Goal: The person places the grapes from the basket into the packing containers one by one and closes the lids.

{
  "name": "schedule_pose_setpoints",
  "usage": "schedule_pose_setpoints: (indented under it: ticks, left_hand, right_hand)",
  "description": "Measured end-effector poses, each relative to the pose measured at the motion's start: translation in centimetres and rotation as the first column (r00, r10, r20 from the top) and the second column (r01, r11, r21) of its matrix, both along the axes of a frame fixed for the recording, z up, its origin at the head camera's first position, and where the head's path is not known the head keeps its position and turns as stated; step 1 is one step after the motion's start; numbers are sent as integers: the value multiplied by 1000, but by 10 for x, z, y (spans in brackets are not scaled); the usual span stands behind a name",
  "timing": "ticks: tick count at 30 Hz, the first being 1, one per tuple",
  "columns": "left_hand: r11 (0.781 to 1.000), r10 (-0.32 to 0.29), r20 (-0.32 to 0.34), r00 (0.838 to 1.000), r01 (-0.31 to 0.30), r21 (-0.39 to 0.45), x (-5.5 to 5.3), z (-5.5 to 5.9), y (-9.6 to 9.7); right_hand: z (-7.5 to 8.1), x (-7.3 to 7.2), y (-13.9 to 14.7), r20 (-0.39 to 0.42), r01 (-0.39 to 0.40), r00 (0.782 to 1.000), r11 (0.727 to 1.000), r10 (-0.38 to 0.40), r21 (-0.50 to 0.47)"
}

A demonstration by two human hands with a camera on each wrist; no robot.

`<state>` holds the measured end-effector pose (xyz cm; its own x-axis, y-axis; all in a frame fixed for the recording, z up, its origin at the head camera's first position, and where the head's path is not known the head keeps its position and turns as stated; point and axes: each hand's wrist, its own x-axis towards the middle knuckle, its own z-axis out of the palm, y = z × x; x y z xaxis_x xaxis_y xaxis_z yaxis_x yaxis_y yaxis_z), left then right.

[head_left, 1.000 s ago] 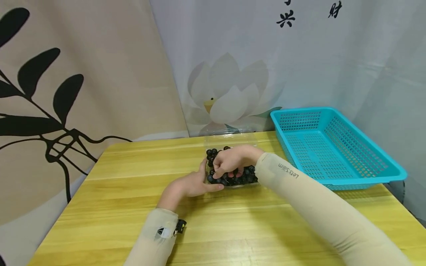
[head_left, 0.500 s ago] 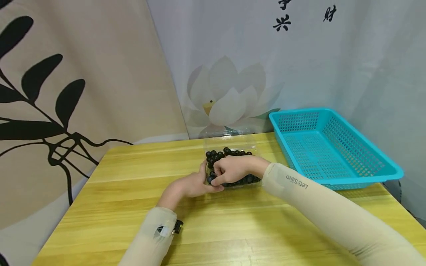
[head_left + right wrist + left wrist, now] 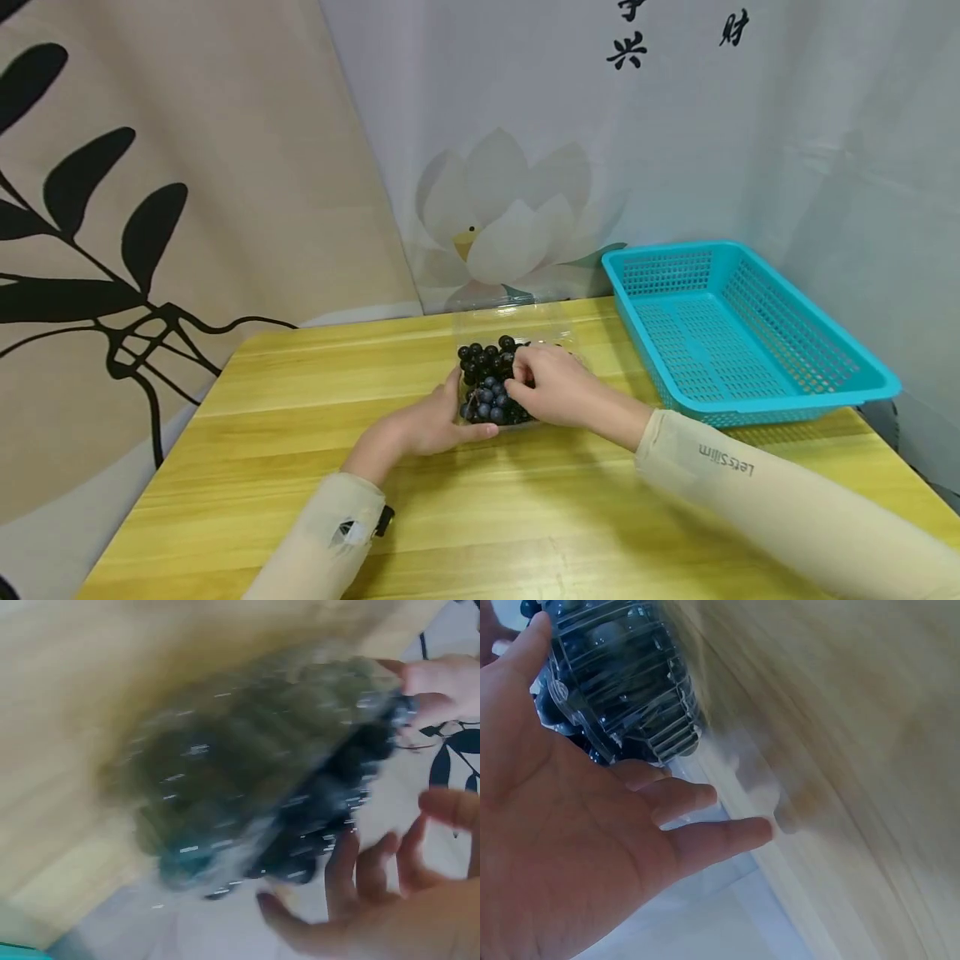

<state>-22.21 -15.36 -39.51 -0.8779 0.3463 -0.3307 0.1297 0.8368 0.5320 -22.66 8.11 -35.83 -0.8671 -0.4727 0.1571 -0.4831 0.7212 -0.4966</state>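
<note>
A clear plastic box (image 3: pixel 513 318), its lid folded back, sits on the table with bunches of dark grapes (image 3: pixel 486 398) inside. My left hand (image 3: pixel 431 423) holds the box's left end, thumb along the near wall and fingers at the end wall; in the left wrist view its other fingers (image 3: pixel 727 838) extend past the ribbed plastic. My right hand (image 3: pixel 551 387) is over the right half, fingers curled and fingertips at the grapes. In the blurred right wrist view, its fingertips (image 3: pixel 341 847) are at the grapes' edge; I cannot tell whether they pinch any.
A turquoise plastic basket (image 3: pixel 806 398) with perforated walls stands at the table's back right. The wooden table (image 3: pixel 300 400) reaches back to a printed curtain (image 3: pixel 360 250) behind the box. Pale sleeves cover both forearms.
My right hand has moved from the left part of the box towards the right, uncovering bluish grapes at the near left corner. My left hand keeps its place on the box.
</note>
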Motion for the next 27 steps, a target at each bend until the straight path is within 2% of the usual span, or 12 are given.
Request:
schedule_pose_setpoints:
  ticks: [3, 5, 9, 13, 14, 16, 19, 20, 21, 23, 25, 27]
  left_hand:
    - [1000, -16, -20, 1000, 16, -21, 10, 0, -2]
    - [999, -18, -39, 999, 16, -48, 18, 1, -3]
    - [994, -16, -81, 997, 7, -111, 35, 4, -5]
    - [993, -8, -65, 998, 0, -119, 50, 9, -8]
    - [995, -3, -48, 999, -2, -102, 51, 11, -10]
    - [999, 19, -27, 999, -20, -35, 49, 14, -14]
    - [986, 124, -19, 992, -121, 112, 35, 16, -21]
    - [972, 166, -10, 986, -162, 172, 29, 16, -23]
    - [947, 218, 13, 976, -215, 238, 22, 14, -25]
    - [874, 308, 87, 948, -317, 367, 11, 10, -28]
    - [796, 341, 182, 922, -386, 466, 1, 4, -31]
    - [739, 347, 260, 901, -434, 516, -5, 0, -32]
  right_hand:
    - [-10, 1, 15, -21, 82, 996, 996, -83, -44]
    - [-14, 2, 23, 12, 123, 992, 989, -123, -84]
    - [-20, 1, 35, 141, 196, 974, 969, -175, -150]
    - [-24, -1, 39, 306, 281, 928, 940, -213, -196]
    - [-24, -2, 40, 359, 311, 908, 922, -217, -230]
    - [-26, -5, 39, 456, 387, 863, 864, -217, -322]
    - [-26, -10, 38, 585, 496, 794, 732, -165, -466]
    - [-26, -12, 38, 615, 522, 775, 692, -142, -499]
    - [-27, -13, 37, 636, 538, 763, 661, -118, -523]
    - [-28, -15, 37, 672, 561, 737, 617, -70, -552]
    - [-31, -17, 37, 694, 578, 719, 588, -39, -565]
    - [-33, -18, 36, 705, 588, 709, 566, -17, -578]
